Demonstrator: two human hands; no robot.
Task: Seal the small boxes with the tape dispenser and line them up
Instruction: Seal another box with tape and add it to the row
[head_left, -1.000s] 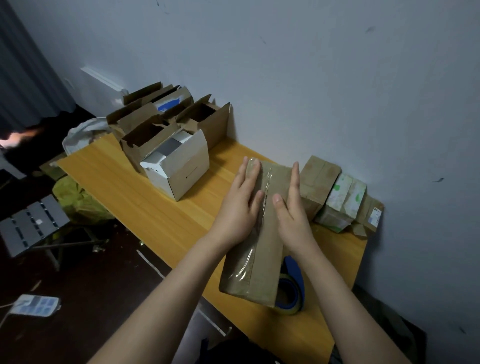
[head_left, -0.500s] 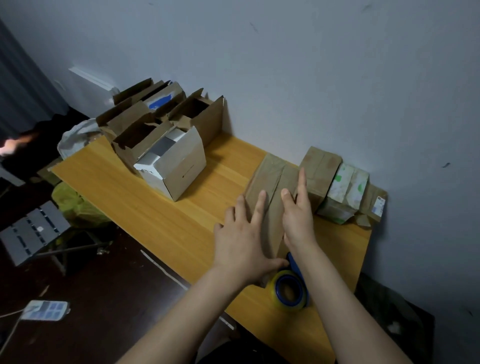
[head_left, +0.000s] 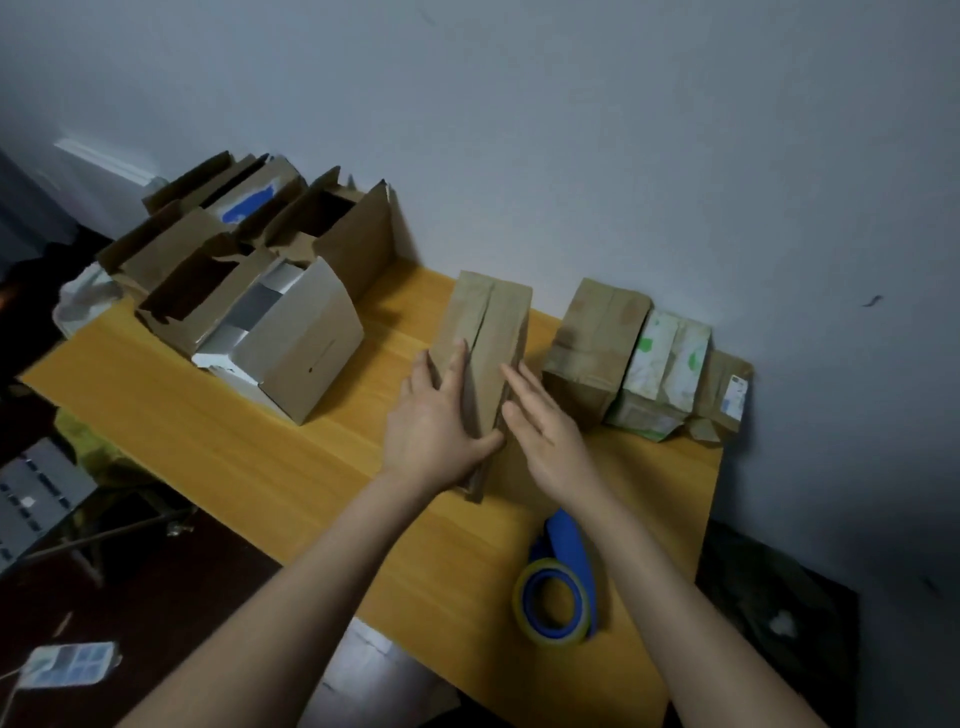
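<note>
A long brown cardboard box (head_left: 488, 332) lies on the yellow table (head_left: 218, 436), its top seam facing up. My left hand (head_left: 439, 421) rests flat on the box's left side with the thumb across its near end. My right hand (head_left: 545, 426) lies with straight fingers on its right side. A blue tape dispenser (head_left: 561, 587) with a roll of clear tape lies near the table's front edge, under my right forearm. Three closed boxes stand in a row against the wall at the right: a brown box (head_left: 597, 338), a white and green box (head_left: 662, 374) and a small brown box (head_left: 724, 389).
Several open cardboard boxes (head_left: 260, 280) crowd the table's back left corner, a white one (head_left: 291, 343) in front. The wall (head_left: 571, 130) runs right behind the boxes. Left of the table, a dark floor holds clutter, a grey stool (head_left: 31, 493) and a power strip (head_left: 67, 665).
The long box was lowered from in front of me and laid flat on the table, then pushed back toward the wall. Both hands moved with it and stay on its sides.
</note>
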